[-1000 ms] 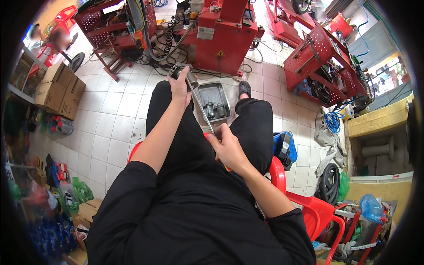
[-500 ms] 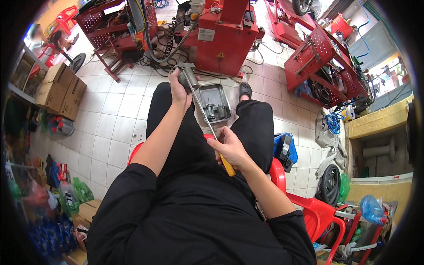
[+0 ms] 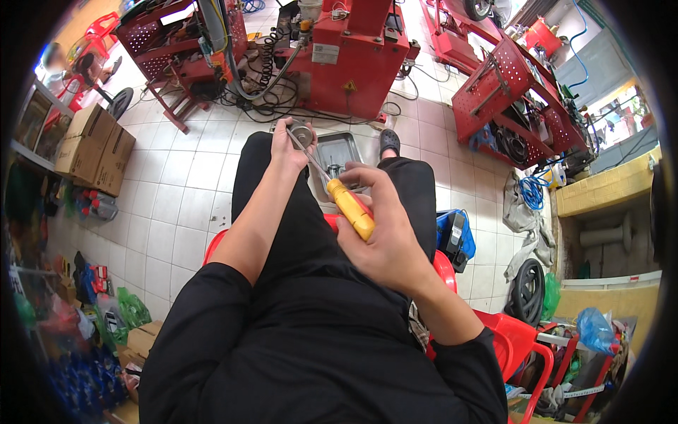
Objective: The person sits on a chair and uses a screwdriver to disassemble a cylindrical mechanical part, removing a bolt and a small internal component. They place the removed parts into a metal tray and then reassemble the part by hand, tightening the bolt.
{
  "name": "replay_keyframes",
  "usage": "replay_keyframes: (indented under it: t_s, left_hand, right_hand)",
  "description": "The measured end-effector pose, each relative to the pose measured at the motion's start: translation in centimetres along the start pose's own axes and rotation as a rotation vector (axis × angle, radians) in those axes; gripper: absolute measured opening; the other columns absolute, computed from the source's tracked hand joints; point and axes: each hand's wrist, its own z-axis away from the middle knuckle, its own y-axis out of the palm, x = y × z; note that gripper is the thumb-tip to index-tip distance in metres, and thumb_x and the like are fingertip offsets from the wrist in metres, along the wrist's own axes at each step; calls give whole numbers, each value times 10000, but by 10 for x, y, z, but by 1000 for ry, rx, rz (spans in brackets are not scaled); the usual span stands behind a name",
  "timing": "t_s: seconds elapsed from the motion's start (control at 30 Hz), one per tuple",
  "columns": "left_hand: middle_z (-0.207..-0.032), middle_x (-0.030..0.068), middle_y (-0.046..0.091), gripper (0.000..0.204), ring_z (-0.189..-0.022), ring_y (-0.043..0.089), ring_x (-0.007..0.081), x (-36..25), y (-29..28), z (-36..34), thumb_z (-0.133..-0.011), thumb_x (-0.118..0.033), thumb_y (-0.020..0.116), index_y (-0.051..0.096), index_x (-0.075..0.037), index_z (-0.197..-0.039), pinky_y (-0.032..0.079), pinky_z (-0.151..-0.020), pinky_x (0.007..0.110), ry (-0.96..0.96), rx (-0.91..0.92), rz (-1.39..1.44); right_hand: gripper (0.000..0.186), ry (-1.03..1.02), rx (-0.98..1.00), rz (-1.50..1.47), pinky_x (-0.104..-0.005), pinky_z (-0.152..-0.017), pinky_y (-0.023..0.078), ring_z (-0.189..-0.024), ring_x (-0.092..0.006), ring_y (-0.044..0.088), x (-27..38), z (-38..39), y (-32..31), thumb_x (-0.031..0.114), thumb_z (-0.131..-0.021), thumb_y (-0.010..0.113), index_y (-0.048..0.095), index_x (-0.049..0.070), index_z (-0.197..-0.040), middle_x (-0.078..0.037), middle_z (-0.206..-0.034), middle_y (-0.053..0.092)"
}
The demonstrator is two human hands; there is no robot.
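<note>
Closest of all is the person's black shirt, and a red plastic chair shows at its sides. The right hand is in front of the belly, a bit blurry, with its thumb and fingers curled loosely around the yellow and red handle of a long screwdriver. The fat handle points back at the person, and the thin metal rod slants up and left, over the lap. A little farther out, above the left knee, the left hand grips a round gray metal part. The rod's far end reaches this part, but its tip is too small to see well. Just past the hands, between the legs, a gray metal tray sits on the white tiles with small metal pieces in it. A dark shoe is just right of the tray. Beyond that lie black cables, and then a big red machine stands behind them.
</note>
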Motion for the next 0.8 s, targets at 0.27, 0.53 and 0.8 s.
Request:
replay_keyframes:
  t_s: [0.27, 0.53, 0.8]
  left_hand:
    - [-850, 135, 595, 592, -744, 598, 276, 25, 11, 9, -884, -584, 336, 518, -39, -1030, 500, -626, 408, -175, -68, -37]
    - [-846, 181, 617, 648, -772, 589, 334, 59, 0, 35, -894, -548, 232, 576, -10, -1001, 500, -711, 484, -209, -81, -335]
    - [-990, 158, 630, 577, -890, 608, 320, 79, -10, 21, -919, -518, 267, 579, -52, -1056, 493, -805, 483, -126, -64, -518]
  right_hand:
    - [388, -719, -206, 562, -339, -559, 518, -736, -285, 626, -1, -31, -1, 67, -756, 673, 541, 102, -1119, -137, -1021, 580]
    - [491, -504, -63, 488, -354, -614, 544, -756, -269, 636, 7, -25, -17, -45, -713, 623, 537, 20, -1192, -172, -1054, 596]
    - [424, -609, -224, 756, -288, -531, 495, -680, -193, 620, -4, -32, -29, 96, -715, 713, 634, 160, -1126, -82, -903, 613]
